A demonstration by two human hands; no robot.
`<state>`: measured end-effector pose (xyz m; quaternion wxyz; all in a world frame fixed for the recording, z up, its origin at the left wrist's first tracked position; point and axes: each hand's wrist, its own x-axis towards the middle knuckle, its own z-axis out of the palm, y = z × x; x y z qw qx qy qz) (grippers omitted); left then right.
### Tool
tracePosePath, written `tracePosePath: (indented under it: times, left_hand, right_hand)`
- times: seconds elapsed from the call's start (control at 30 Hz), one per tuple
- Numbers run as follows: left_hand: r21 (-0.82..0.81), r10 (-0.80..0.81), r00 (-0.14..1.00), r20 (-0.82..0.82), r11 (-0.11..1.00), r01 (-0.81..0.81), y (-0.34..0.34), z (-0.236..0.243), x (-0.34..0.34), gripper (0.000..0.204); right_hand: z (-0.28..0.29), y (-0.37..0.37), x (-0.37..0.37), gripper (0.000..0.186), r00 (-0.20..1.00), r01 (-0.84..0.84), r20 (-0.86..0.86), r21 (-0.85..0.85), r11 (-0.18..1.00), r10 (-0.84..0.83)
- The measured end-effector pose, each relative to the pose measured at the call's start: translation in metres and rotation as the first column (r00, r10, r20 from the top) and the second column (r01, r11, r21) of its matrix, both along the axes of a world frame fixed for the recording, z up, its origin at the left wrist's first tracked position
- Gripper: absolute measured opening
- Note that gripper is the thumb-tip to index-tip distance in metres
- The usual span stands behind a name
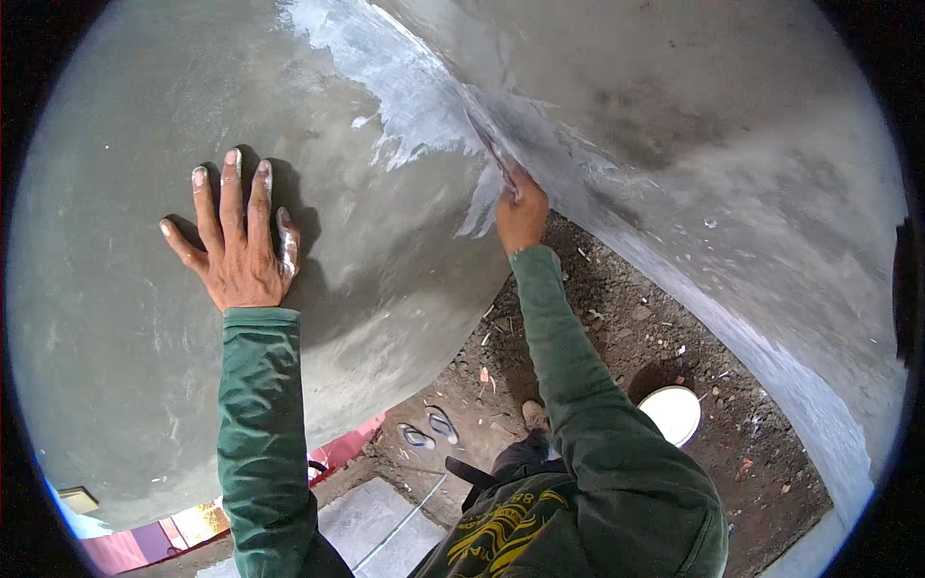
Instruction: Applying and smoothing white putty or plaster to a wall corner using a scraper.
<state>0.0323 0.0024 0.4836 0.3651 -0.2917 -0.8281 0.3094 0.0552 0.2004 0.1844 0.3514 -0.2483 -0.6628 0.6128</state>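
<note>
My left hand (241, 231) lies flat against the grey plastered wall (125, 299), fingers spread, with white smears on the fingertips and thumb. My right hand (522, 214) is closed around a thin, flat-bladed tool that looks like a putty knife (489, 144). Its blade lies along the inside corner where this wall meets the right-hand wall (752, 135). White putty (409, 91) with ragged edges coats the corner above and left of the blade. The fingers hide the tool's handle.
Below, the ground is loose dark soil (626, 299) with small debris. A round white bucket or lid (672, 414) stands right of my right arm. A pair of sandals (430, 427) lies near a pale slab (376, 515).
</note>
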Motion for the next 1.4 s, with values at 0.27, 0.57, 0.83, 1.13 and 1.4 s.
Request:
tracePosePath:
  times: [0.27,0.57,0.83,1.13,1.4]
  left_hand:
    - [0.019,-0.085,0.996,-0.037,0.996,0.086,-0.011,0.000,-0.007,0.057]
    - [0.038,-0.099,0.994,-0.052,0.994,0.101,-0.003,-0.003,-0.007,0.054]
    - [0.032,-0.092,0.994,-0.061,0.995,0.094,-0.003,0.003,-0.003,0.054]
    - [0.029,-0.066,0.997,-0.035,0.997,0.067,-0.004,-0.005,-0.004,0.053]
    - [0.019,-0.140,0.988,-0.066,0.990,0.141,-0.007,-0.004,-0.007,0.050]
  right_hand:
    - [-0.028,-0.066,0.021,0.036,0.974,-0.182,-0.089,0.237,0.954,0.208]
    - [-0.036,-0.022,0.000,0.052,0.999,0.018,-0.032,-0.037,0.999,-0.019]
    - [-0.023,-0.100,0.015,0.047,0.978,-0.202,0.097,0.189,0.961,0.186]
    - [-0.028,-0.026,0.075,0.030,0.929,-0.357,-0.370,-0.907,0.223,-0.020]
    - [-0.025,-0.085,-0.020,0.056,0.937,-0.341,-0.345,-0.938,-0.068,0.055]
